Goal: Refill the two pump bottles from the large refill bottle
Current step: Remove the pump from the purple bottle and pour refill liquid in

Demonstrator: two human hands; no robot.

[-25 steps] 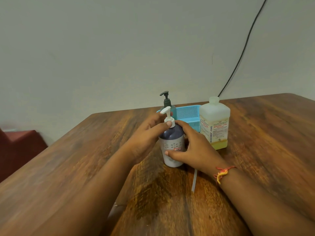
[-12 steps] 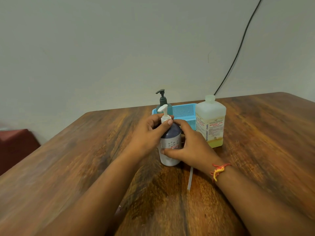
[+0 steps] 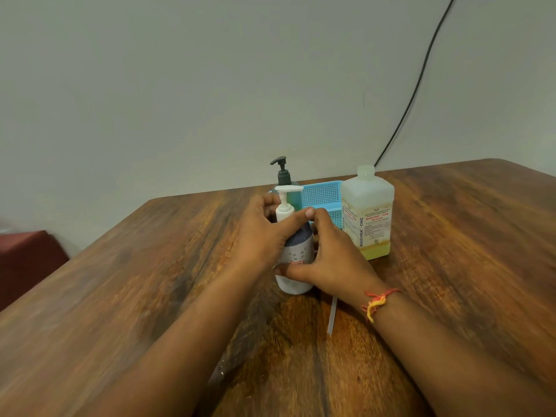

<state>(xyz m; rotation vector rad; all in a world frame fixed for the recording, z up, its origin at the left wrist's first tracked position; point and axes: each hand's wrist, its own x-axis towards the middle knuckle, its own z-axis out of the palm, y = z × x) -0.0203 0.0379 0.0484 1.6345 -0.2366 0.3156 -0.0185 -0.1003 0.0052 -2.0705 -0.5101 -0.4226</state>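
1. Flat on the wooden table point(image 3: 120, 281), just beside the right wrist: a thin pale tube point(image 3: 332, 316).
2. Mid-table, upright: grey pump bottle point(image 3: 293, 284), body clasped by the right hand point(image 3: 334, 257).
3. Pinching its white pump collar point(image 3: 284, 212): left hand point(image 3: 264, 233), fingers curled.
4. Behind: dark-pump bottle point(image 3: 282, 176) at the blue basket's point(image 3: 323, 195) left end.
5. Just right of the basket: large refill bottle point(image 3: 368, 215), yellow liquid low inside.

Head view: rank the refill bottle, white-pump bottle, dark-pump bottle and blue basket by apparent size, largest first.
1. refill bottle: broadest.
2. white-pump bottle: about as tall, slimmer, and nearer the camera.
3. Unranked: blue basket and dark-pump bottle, both partly hidden behind nearer things.
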